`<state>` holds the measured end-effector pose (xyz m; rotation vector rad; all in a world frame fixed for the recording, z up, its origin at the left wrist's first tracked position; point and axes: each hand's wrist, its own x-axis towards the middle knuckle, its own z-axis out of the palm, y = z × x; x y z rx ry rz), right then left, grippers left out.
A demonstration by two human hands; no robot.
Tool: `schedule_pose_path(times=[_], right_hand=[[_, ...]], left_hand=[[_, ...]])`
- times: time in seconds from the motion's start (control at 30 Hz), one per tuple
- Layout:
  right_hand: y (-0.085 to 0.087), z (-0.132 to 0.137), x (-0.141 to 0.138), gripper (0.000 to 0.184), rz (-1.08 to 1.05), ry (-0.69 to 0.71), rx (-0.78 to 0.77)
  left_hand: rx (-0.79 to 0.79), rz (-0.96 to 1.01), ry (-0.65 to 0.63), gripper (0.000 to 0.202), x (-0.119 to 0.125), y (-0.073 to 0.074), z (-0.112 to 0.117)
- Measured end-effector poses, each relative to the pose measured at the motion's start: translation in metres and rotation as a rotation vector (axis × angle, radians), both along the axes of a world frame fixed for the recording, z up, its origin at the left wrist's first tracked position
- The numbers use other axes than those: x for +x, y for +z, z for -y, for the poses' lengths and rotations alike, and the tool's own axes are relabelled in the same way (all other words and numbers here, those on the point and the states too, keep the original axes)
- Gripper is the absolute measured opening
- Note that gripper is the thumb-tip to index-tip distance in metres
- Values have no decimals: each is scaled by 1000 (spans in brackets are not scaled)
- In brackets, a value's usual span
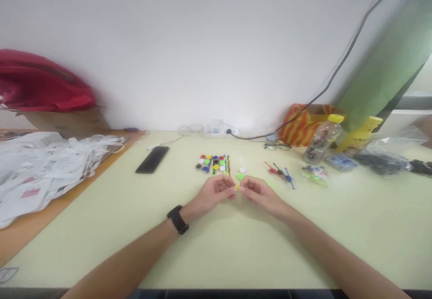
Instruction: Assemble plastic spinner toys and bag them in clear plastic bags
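Note:
My left hand, with a black watch on its wrist, and my right hand meet over the middle of the table. Between their fingertips they pinch a small yellow plastic piece, largely covered by the fingers. Just beyond lie a green disc and a white disc. Farther left are several coloured discs in rows, with thin coloured sticks alongside. Right of my hands rest a red disc on a stick, a black one and a blue one.
A phone lies left, near white strapped bags. Toward the right are a plastic packet of coloured pieces, glasses, a clear bottle, a yellow bottle and a striped bag. A power strip runs along the wall.

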<state>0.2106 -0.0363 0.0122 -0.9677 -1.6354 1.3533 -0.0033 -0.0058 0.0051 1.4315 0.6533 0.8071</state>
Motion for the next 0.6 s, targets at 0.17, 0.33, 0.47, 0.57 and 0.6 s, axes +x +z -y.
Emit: schedule_pose_path(times=[0.17,0.33,0.47,0.57,0.6], right_hand=[[-2,-2,0,44,23,-4,11],[-3,-1,2,36,-45,-69,29],[-4,0,3,49,-112,-145,45],[-5,1,4,57,-129,-144,19],[-5,1,4,49,-124,-131,-4]], left_hand=[[-10,-1,-19,25,0,-3,-1],[-12,11,-17,25,0,-3,-1],[-4,23,-1,24,1,1,0],[1,32,11,24,1,2,1],[5,36,18,24,1,2,1]])
